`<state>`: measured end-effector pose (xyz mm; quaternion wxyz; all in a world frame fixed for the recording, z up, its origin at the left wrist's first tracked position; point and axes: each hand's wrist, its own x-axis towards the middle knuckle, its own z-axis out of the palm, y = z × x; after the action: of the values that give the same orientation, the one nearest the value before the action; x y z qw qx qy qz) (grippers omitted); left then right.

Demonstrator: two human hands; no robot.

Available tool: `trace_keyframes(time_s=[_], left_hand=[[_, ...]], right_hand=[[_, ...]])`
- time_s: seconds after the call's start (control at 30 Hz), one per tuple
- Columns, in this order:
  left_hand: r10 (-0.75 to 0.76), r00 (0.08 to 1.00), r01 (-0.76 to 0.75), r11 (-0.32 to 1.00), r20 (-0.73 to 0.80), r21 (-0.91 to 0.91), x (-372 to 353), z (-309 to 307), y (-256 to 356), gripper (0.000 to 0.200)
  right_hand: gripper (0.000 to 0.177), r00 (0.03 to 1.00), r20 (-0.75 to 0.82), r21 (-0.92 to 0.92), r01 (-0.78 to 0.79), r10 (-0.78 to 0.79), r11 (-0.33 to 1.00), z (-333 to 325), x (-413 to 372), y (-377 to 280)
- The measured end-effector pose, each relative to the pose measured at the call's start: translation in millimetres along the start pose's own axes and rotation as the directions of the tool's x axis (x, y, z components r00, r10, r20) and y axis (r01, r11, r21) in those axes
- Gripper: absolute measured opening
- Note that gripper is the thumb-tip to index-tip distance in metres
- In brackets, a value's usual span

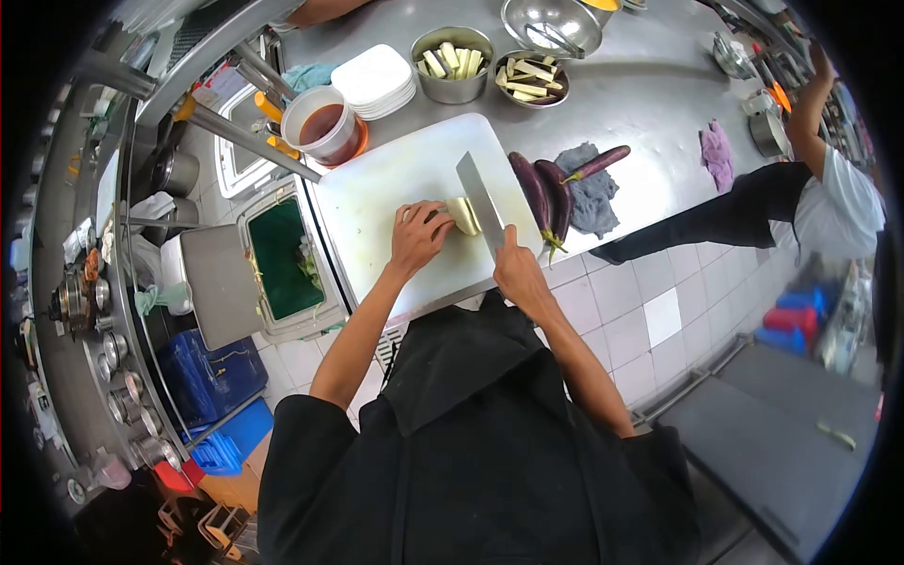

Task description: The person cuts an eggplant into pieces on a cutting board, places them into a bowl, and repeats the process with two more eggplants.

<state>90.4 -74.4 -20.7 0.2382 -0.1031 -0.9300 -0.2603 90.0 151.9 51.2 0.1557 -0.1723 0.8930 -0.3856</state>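
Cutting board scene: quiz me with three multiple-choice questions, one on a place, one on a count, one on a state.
1. Where is the cleaver? A over the white cutting board; B in a bowl; C on the floor.
2. How many whole purple eggplants show? A one; B three; C six.
3. The pale piece under the left hand is: A peeled; B purple-skinned; C charred.
Answers: 1 A, the right hand holds it there. 2 B, two together, one on the grey cloth. 3 A, no skin shows.
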Motion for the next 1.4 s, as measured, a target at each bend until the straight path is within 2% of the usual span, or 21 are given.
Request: trace_keyframes(time_s=[0.07,0.13,0.27,0.33,0.43,0.87,0.97,1.03,1.13,1.27,1.33,1.4], left_hand=[[0.029,0.998,-0.030,0.999,0.048,0.026,1.3,-1.9,-0.3,0.011],[0.027,0.999,-0.028,0.999,0.038,0.025,0.9,0.3,-2.6,0.010],[0.032,0.999,-0.032,0.999,0.005,0.020,3.6,3.3,-3.4,0.011],[0.032,0.999,-0.033,0.999,0.033,0.037,6.2,4.1,-3.4,0.012],[0.038,0.997,-0.042,0.997,0.064,0.060,8.3,6.9,-4.6,0.014],[0.017,0.999,-0.022,0.994,0.047,0.108,4.0,12.2,-5.0,0.020],[0.003,0.999,-0.008,0.993,0.044,0.115,5.5,11.9,-2.3,0.018],[-0.012,0.999,0.006,0.994,0.047,0.109,3.1,12.1,-0.8,0.016],[-0.026,0.999,0.021,0.995,0.048,0.101,4.1,10.2,0.1,0.014],[-0.044,0.999,0.042,0.993,0.009,0.114,3.6,7.9,-3.2,0.011],[-0.049,0.999,0.049,0.993,0.000,0.106,1.1,5.3,-8.6,0.010],[-0.056,0.998,0.056,0.993,-0.004,0.100,-2.7,2.5,-11.2,0.009]], right_hand=[[0.027,1.000,-0.014,-0.011,0.012,-0.012,1.000,0.4,-7.1,-8.7],[0.022,0.998,0.010,-0.124,-0.058,0.060,0.991,2.6,-14.3,-15.3],[0.021,0.999,0.020,-0.170,-0.043,0.047,0.985,7.8,-26.1,-20.4],[0.022,0.991,0.068,-0.205,-0.101,0.117,0.974,9.5,-28.2,-20.9],[0.024,0.991,0.091,-0.266,-0.068,0.095,0.961,9.9,-30.5,-18.5],[0.025,0.988,0.112,-0.259,-0.075,0.107,0.963,21.9,-28.2,-10.1],[0.029,0.991,0.111,-0.276,-0.038,0.071,0.961,28.8,-20.6,-1.7],[0.035,0.997,0.081,-0.290,0.041,-0.018,0.956,41.0,-2.1,6.4],[0.040,0.996,0.089,-0.300,0.058,-0.032,0.952,38.3,5.9,5.4],[0.034,0.995,0.074,-0.244,0.080,-0.064,0.966,24.0,-20.0,12.9],[0.030,0.985,0.142,-0.223,-0.065,0.098,0.973,14.0,-39.8,17.1],[0.030,0.984,0.155,-0.198,-0.058,0.090,0.979,-3.1,-47.1,6.2]])
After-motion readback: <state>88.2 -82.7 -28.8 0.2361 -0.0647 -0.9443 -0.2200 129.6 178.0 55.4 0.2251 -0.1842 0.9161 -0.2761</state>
